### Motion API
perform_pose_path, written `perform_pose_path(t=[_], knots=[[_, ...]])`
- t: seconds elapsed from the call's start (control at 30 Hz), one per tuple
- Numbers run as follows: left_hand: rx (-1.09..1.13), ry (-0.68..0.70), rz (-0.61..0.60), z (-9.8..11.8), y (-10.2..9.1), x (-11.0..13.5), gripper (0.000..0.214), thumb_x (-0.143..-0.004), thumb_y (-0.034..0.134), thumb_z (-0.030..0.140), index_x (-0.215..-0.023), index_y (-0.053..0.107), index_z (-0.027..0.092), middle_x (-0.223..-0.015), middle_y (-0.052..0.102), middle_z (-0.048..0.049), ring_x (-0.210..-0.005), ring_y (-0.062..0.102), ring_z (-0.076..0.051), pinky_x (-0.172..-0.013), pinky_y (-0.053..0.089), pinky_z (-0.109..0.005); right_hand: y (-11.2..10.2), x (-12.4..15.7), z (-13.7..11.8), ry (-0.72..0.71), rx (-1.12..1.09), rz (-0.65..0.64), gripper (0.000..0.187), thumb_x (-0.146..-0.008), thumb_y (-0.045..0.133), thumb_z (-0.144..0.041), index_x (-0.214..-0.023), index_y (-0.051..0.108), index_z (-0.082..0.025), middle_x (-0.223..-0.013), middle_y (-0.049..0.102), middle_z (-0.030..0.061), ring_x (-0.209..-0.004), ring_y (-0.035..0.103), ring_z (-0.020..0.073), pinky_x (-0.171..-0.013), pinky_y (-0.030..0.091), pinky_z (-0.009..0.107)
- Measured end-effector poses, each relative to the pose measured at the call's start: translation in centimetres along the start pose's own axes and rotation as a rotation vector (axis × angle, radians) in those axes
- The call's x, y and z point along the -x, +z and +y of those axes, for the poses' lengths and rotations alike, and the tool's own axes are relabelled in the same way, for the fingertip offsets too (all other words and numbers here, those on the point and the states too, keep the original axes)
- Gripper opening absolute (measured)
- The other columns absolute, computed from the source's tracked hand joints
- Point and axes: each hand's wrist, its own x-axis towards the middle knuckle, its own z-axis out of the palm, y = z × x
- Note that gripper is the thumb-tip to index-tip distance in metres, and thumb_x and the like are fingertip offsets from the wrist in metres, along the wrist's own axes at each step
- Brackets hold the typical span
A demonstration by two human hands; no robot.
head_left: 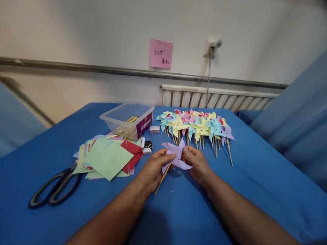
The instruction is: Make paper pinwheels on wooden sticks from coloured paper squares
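A purple paper pinwheel (pixel 179 158) on a thin wooden stick (pixel 162 179) is held up in the middle of the head view. My left hand (pixel 157 166) is closed on it, the thumb pressing near the pinwheel's centre and the stick slanting down past the fingers. My right hand (pixel 195 161) pinches at the right side of the pinwheel, behind its blades; the exact spot between those fingertips is hidden. Just left of the hands, a small open box (pixel 147 147) shows dark, shiny pieces inside, probably pins.
Many finished-looking pinwheels (pixel 196 126) lie at the back right. Left are a paper stack (pixel 108 158), large scissors (pixel 56 187) and a clear plastic tub (pixel 109 119) of sticks. A small white box (pixel 154 129) sits by the tub. Blue cloth (pixel 255 190) covers the table.
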Motion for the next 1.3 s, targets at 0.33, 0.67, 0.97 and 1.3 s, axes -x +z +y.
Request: perform_pose_path(t=[0.33, 0.67, 0.97, 1.3], knots=[[-0.317, 0.162, 0.006, -0.4, -0.7, -0.8, 0.021, -0.062, 0.075, 0.026, -0.076, 0.066, 0.013, -0.071, 0.066, -0.004, -0.065, 0.06, -0.016, -0.065, 0.045, -0.027, -0.8, -0.5, -0.2, -0.337, 0.414, 0.242, 0.025, -0.076, 0.067, -0.036, -0.094, 0.063, -0.019, -0.079, 0.063, 0.0017, -0.065, 0.057, 0.0125, -0.06, 0.045, 0.026], [-0.684, 0.343, 0.128, -0.2, 0.0, -0.5, 0.019, -0.063, 0.069, 0.034, -0.062, 0.063, 0.016, -0.057, 0.055, 0.0039, -0.055, 0.047, -0.011, -0.054, 0.035, -0.022, -0.1, 0.8, -1.0, -0.815, 1.212, 0.057, 0.028, -0.088, 0.051, -0.02, -0.113, 0.063, -0.025, -0.106, 0.064, 0.0057, -0.097, 0.057, 0.0203, -0.086, 0.045, 0.039], [-0.692, 0.36, 0.129, -0.3, -0.1, -0.5, 0.019, -0.063, 0.067, 0.033, -0.061, 0.061, 0.016, -0.057, 0.054, 0.0037, -0.055, 0.046, -0.011, -0.053, 0.035, -0.022, -0.1, 0.8, -0.9, -0.817, 1.432, 0.006, 0.03, -0.09, 0.049, -0.019, -0.118, 0.059, -0.021, -0.112, 0.064, 0.0078, -0.101, 0.056, 0.0228, -0.086, 0.043, 0.041], [-0.531, 0.361, 0.149, -0.5, 0.0, -0.5, 0.017, -0.06, 0.068, 0.024, -0.073, 0.059, 0.016, -0.066, 0.062, 0.0021, -0.063, 0.056, -0.013, -0.06, 0.043, -0.023, 0.2, 1.3, -1.0, -0.871, 1.331, -0.002, 0.024, -0.088, 0.053, -0.02, -0.109, 0.064, -0.025, -0.107, 0.066, 0.0055, -0.095, 0.059, 0.0204, -0.083, 0.044, 0.039]])
